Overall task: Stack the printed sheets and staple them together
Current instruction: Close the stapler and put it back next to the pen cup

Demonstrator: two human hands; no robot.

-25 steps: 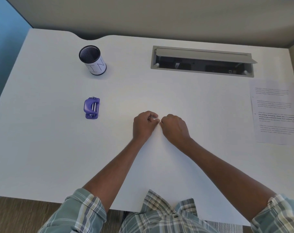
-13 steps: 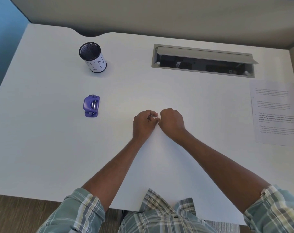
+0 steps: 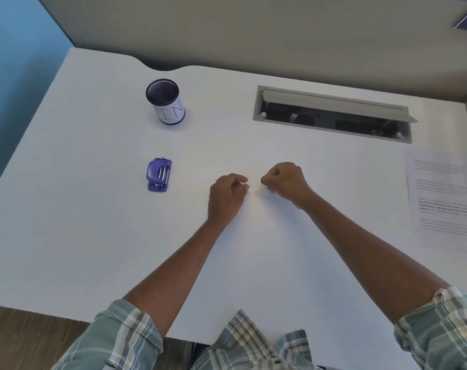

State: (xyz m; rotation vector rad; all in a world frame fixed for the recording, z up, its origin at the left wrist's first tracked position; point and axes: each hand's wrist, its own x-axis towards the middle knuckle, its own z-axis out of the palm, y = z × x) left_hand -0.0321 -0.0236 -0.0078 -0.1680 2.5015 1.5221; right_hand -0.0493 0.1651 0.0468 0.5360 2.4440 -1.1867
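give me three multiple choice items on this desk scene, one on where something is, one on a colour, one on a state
1. Where do the printed sheets lie on the desk?
A. at its right edge
B. beside the mesh cup
C. under both hands

2. What colour is the stapler?
A. red
B. purple
C. black

3. How are the left hand and right hand set?
A. flat, palms down
B. holding the stapler
C. loosely curled, apart, holding nothing that shows

Answers:
1. A, the printed text shows at the far right, away from the mesh cup and both hands.
2. B, its body is purple, with metal parts on top.
3. C, the fingers are curled in, bare desk shows between the hands, and the stapler sits off to their left.
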